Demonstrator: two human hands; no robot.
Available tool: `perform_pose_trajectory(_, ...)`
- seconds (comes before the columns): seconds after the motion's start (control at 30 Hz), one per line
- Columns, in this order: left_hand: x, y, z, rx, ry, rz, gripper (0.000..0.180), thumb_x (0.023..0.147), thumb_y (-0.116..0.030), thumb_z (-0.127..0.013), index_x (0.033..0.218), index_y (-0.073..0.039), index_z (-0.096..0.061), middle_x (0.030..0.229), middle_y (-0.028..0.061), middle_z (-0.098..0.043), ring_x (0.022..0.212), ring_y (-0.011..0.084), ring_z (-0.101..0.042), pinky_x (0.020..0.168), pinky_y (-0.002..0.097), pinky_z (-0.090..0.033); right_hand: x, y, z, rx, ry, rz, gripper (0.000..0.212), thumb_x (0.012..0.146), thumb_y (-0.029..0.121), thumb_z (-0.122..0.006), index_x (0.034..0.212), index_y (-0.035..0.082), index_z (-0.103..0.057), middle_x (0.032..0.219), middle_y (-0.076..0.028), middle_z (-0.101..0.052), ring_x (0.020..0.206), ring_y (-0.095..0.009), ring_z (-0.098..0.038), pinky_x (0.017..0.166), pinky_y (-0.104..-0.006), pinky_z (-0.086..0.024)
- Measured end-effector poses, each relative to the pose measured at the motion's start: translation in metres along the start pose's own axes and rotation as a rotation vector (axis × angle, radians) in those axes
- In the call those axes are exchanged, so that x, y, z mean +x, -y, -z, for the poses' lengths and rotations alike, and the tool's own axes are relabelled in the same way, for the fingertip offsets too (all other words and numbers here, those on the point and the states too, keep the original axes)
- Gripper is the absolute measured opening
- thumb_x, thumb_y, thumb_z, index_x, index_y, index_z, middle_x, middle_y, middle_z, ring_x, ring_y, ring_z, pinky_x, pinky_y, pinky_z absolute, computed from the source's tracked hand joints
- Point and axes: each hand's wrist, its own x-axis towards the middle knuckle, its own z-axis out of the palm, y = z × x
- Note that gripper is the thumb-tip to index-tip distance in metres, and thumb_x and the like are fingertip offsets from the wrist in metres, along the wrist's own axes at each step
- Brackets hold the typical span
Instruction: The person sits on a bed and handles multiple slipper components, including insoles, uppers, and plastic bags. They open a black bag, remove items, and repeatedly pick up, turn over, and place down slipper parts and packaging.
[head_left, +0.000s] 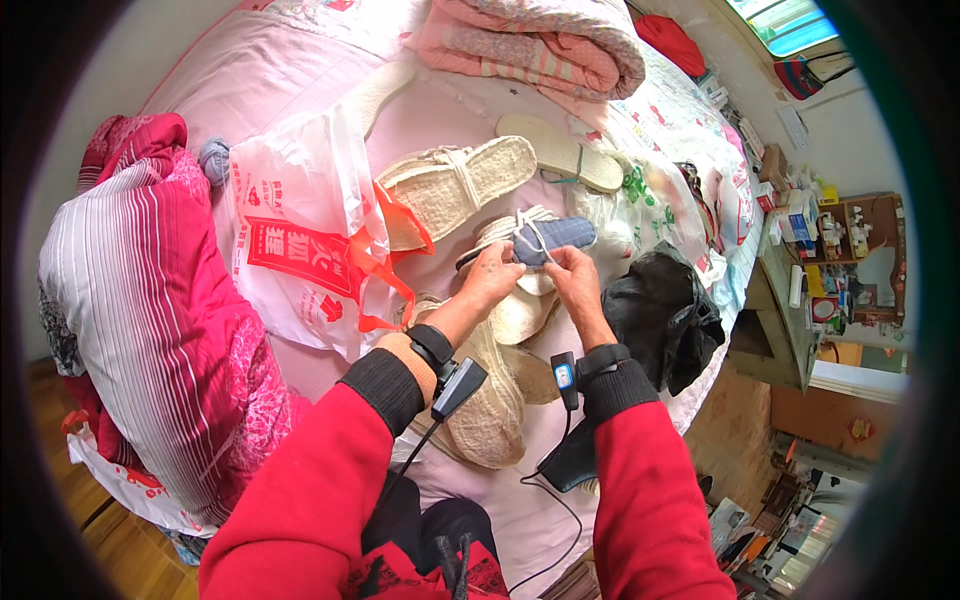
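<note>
A small stack of shoe soles with a dark blue top one lies on the bed in front of me, wound with white cord. My left hand is closed in a pinch on the cord at the stack's near side. Opposite it, my right hand also pinches the cord, thumb and fingers together. The fingertips partly cover the cord ends. Just beyond, a larger bundle of cream woven soles is tied with cord and sits partly in a white and red plastic bag. More tan soles lie beneath my wrists.
A pale sole bundle with a green tie lies farther back. At the right are a black plastic bag and a clear bag with green print. A folded pink quilt sits behind; a striped pink blanket is heaped left.
</note>
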Motion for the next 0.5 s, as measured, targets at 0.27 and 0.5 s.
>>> perform_pose_trajectory(0.27, 0.002, 0.01, 0.016, -0.082, 0.191, -0.014, 0.062, 0.069, 0.008, -0.044, 0.128, 0.0, -0.027, 0.131, 0.0188, -0.033, 0.121, 0.0286, -0.033, 0.099, 0.0339, -0.029, -0.04, 0.013, 0.024, 0.441, 0.595, -0.155, 0.007, 0.078, 0.012, -0.06, 0.073, 0.007, -0.057, 0.067, 0.004, -0.054, 0.062, -0.004, -0.047, 0.061, -0.0187, -0.036)
perform_pose_trajectory(0.5, 0.007, 0.022, 0.021, 0.316, 0.116, -0.015, 0.065, 0.069, -0.007, -0.052, 0.128, 0.0, -0.027, 0.129, 0.0223, -0.033, 0.122, 0.0308, -0.03, 0.1, 0.0305, -0.026, -0.042, 0.024, 0.093, 0.983, 0.283, 0.14, 0.031, 0.087, 0.023, -0.045, 0.067, 0.001, -0.053, 0.055, -0.003, -0.048, 0.047, -0.01, -0.042, 0.061, -0.0259, -0.041)
